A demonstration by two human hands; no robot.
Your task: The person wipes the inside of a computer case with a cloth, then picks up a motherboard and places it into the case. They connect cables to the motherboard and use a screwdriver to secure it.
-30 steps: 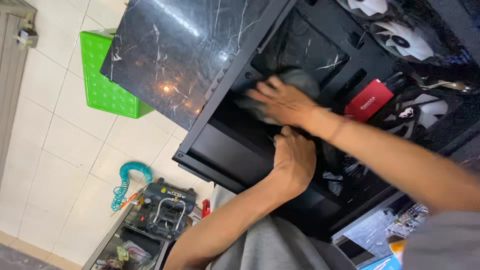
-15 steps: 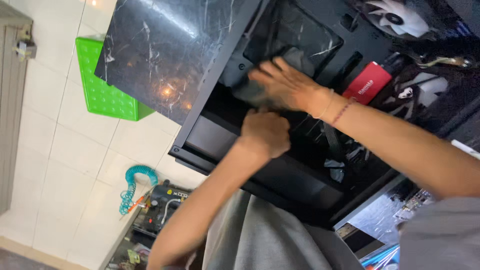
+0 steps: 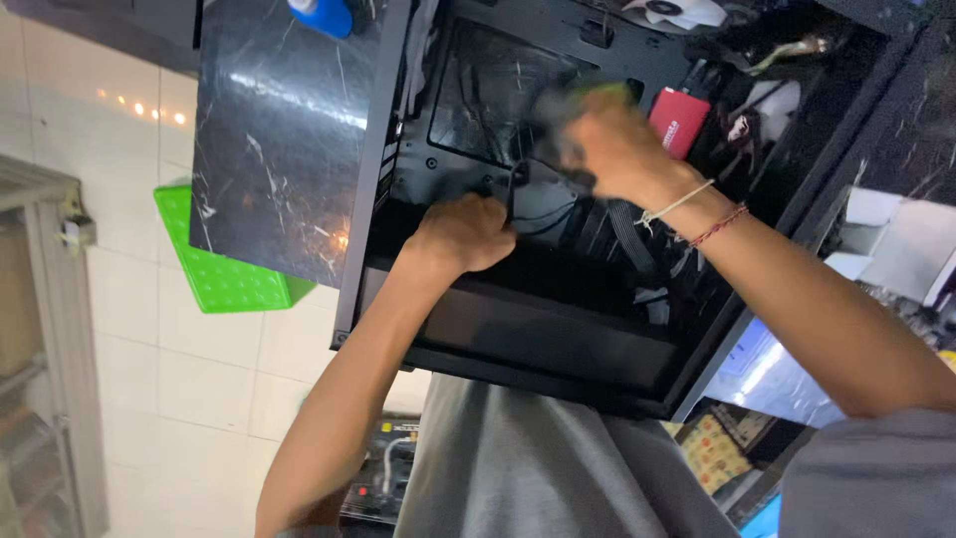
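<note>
- One black case [image 3: 558, 329] lies open on its side, its inside facing up toward the person leaning over it.
- Two hands work inside it, both the person's own.
- The left hand [image 3: 463, 234] is curled tight into a near fist at the case's lower inner edge, knuckles up. It seems to grip a dark cable [image 3: 515, 189] or the edge there; I cannot tell which.
- The right hand [image 3: 612, 149] is blurred, deeper in the case. Its fingers are bent over a dark cloth [image 3: 558, 105] with a green edge, pressed against the inner panel.
- Two thread bands circle the right wrist: one pale [image 3: 677, 204], one red [image 3: 719, 226], just beside each other.
- One red drive [image 3: 679, 122] sits in the case, just beside the right hand on its far side.
- Flat black cables [image 3: 627, 234] run under the right forearm; they are too tangled to count.
- One white fan [image 3: 669, 12] shows at the top edge of the case, partly cut off.
- One dark marbled panel [image 3: 279, 139] stands at the left of the case, touching its frame.
- One blue and white object [image 3: 321, 14] rests at the panel's top edge, cut off by the frame.
- One bright green stool [image 3: 219, 274] sits on the tiled floor [image 3: 199, 389], partly behind the panel.
- One white box [image 3: 896, 244] lies to the right of the case, near the right arm.
- The person wears a grey shirt [image 3: 518, 468], filling the bottom of the view.
- A dark device [image 3: 383, 478] with buttons peeks out on the floor between the left arm and the shirt.
</note>
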